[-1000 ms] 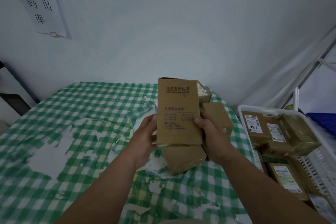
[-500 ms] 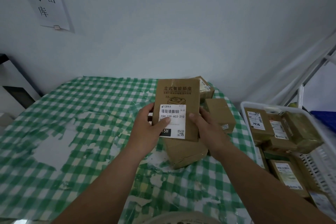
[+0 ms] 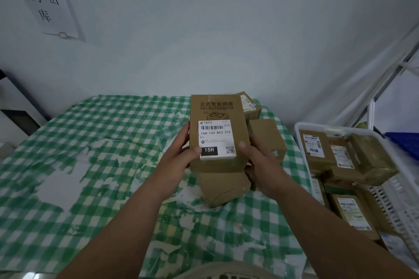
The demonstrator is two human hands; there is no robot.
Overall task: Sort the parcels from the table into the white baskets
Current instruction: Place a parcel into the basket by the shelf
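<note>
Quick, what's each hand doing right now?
Left hand: grips the labelled parcel, thumb on its label.
Right hand: grips the same parcel's other side.

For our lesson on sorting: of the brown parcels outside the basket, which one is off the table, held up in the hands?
The tall parcel with the 15H label facing the camera, gripped by the left hand and right hand. The others lie on the table.

Held parcel (image 3: pixel 217 133) above three parcels (image 3: pixel 266 138) on the table (image 3: pixel 68 165); basket (image 3: pixel 301 129) of parcels to their right
</note>
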